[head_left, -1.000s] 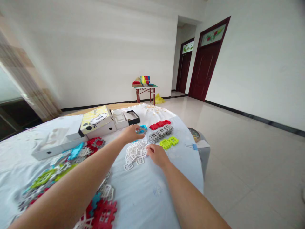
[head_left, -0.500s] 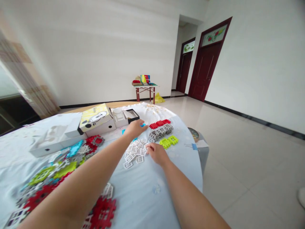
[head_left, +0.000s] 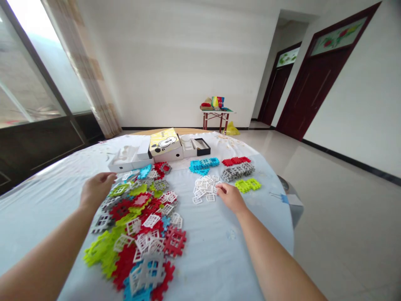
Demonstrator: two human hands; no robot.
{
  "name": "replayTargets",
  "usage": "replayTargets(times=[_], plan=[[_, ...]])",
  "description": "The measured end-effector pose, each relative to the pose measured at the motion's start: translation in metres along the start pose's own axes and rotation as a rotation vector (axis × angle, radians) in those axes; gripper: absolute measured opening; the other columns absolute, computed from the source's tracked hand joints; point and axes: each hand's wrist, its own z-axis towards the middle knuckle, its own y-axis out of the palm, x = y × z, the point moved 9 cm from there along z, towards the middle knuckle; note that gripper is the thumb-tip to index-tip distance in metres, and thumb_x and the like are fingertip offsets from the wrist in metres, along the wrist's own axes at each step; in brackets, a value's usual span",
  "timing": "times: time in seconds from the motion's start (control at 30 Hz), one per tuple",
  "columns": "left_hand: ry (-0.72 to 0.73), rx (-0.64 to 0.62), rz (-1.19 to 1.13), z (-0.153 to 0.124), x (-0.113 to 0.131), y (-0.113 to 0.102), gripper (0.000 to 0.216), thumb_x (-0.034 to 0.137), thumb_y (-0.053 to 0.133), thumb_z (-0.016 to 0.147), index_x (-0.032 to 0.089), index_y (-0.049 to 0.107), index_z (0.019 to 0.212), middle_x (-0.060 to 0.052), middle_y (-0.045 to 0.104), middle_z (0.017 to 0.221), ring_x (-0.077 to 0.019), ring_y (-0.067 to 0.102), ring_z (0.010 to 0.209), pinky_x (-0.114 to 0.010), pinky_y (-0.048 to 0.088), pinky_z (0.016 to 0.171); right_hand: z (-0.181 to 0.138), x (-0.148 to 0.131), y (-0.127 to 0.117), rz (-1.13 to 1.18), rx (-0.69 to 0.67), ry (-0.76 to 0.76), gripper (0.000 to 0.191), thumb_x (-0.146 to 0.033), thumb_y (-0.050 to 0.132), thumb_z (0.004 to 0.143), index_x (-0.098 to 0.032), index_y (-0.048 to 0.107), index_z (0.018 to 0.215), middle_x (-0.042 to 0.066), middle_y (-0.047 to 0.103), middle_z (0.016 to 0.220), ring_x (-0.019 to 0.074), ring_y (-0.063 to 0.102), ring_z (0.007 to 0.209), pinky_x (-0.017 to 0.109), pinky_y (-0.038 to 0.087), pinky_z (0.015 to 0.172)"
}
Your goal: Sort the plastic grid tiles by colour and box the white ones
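A mixed heap of red, green, grey, white and blue interlocking plastic tiles (head_left: 140, 221) lies on the pale blue tablecloth (head_left: 206, 251). My left hand (head_left: 95, 189) hovers at the heap's far left edge, fingers loosely curled, nothing visible in it. My right hand (head_left: 229, 195) rests on the cloth with its fingertips touching a small pile of white tiles (head_left: 204, 189). Beyond lie sorted groups: blue tiles (head_left: 202, 164), red tiles (head_left: 235, 161), grey tiles (head_left: 238, 171) and green tiles (head_left: 248, 184).
Open cardboard boxes (head_left: 163, 147) stand at the table's far side. A small red-legged table (head_left: 216, 116) with coloured items stands by the far wall. Dark red doors (head_left: 308, 94) are on the right, a window and curtain (head_left: 84, 71) on the left. The table edge drops to the tiled floor at right.
My left hand let go of a blue tile at the blue group and swung back left to the mixed heap. The view turned left. My right hand stayed at the white tiles.
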Motion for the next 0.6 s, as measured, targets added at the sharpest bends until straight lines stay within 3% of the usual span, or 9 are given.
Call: replayTargets(times=[0.1,0.2,0.3,0.47,0.6], plan=[[-0.118,0.038,-0.125,-0.01,-0.043,-0.008,0.037,0.034,0.049,0.071,0.014,0.065,0.098,-0.003,0.068,0.077,-0.0162,0.061,0.075,-0.021,0.042,0.06,-0.005,-0.019,0.012,-0.016,-0.035,-0.081,0.022,-0.027,0.05,0.079,-0.02,0.066,0.092,0.004,0.069,0.081,0.0165,0.063,0.074,0.027,0.048,0.068],[-0.148,0.04,-0.181,-0.02,-0.059,-0.004,0.039,0.034,0.047,0.071,0.012,0.064,0.1,-0.006,0.069,0.083,-0.0162,0.062,0.075,-0.022,0.045,0.064,-0.01,-0.041,0.026,-0.066,-0.084,-0.192,0.02,-0.025,0.051,0.08,-0.02,0.065,0.092,0.004,0.068,0.082,0.0158,0.062,0.075,0.027,0.047,0.07],[-0.145,0.043,-0.214,-0.024,-0.062,0.001,0.041,0.035,0.047,0.072,0.011,0.064,0.1,-0.007,0.069,0.086,-0.0162,0.063,0.077,-0.023,0.046,0.068,-0.015,-0.056,0.038,-0.123,-0.121,-0.28,0.017,-0.023,0.052,0.08,-0.02,0.065,0.09,0.004,0.067,0.082,0.0152,0.06,0.076,0.027,0.047,0.073],[-0.119,0.038,-0.22,-0.027,-0.056,0.003,0.039,0.037,0.047,0.073,0.013,0.065,0.098,-0.005,0.069,0.084,-0.0159,0.06,0.077,-0.023,0.044,0.07,-0.016,-0.065,0.045,-0.192,-0.146,-0.283,0.016,-0.025,0.052,0.081,-0.019,0.065,0.089,0.004,0.065,0.079,0.0145,0.057,0.072,0.028,0.046,0.072],[-0.094,0.023,-0.186,-0.029,-0.055,0.005,0.038,0.038,0.048,0.072,0.014,0.066,0.096,-0.004,0.068,0.084,-0.0162,0.057,0.078,-0.024,0.041,0.07,-0.031,-0.099,0.056,-0.166,-0.286,-0.31,0.027,-0.037,0.054,0.081,-0.018,0.063,0.098,0.006,0.064,0.092,0.0167,0.058,0.085,0.031,0.045,0.082]])
